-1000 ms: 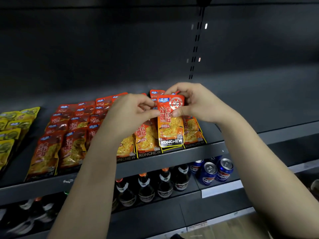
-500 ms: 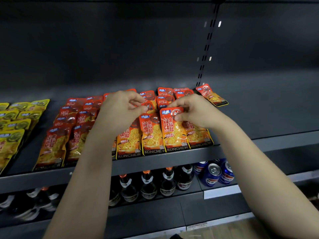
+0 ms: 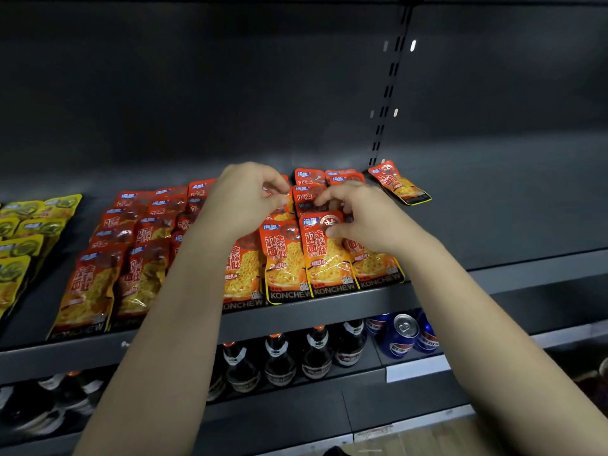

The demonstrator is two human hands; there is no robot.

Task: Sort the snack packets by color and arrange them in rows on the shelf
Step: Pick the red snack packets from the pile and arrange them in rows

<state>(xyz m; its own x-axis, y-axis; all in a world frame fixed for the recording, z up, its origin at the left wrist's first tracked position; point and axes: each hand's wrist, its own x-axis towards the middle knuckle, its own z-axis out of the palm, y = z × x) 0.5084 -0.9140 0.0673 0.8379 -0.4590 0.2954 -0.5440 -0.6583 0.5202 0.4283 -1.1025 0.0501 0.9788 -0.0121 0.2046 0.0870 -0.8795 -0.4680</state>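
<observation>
My right hand [image 3: 365, 222] pinches the top of the front orange packet [image 3: 324, 255], thumb on its printed seal and fingers curled behind. My left hand [image 3: 243, 200] is curled over the next column. I cannot tell whether it grips a packet there, because its knuckles cover the fingertips.

To finish this well, I think I should lay the packet flat. Its bottom edge should sit level with its neighbours at the shelf [image 3: 329, 307] lip, overlapping the one behind like the other orange packets [image 3: 144, 268]. One stray packet [image 3: 398, 185] lies askew at the back right, apart from the rows, and looks due for squaring in.

My left forearm hides part of the middle columns. The yellow packets [image 3: 26, 232] run off the left edge. Below, the bottles [image 3: 279, 360] and cans [image 3: 404, 334] sit in shadow, their labels unreadable.
</observation>
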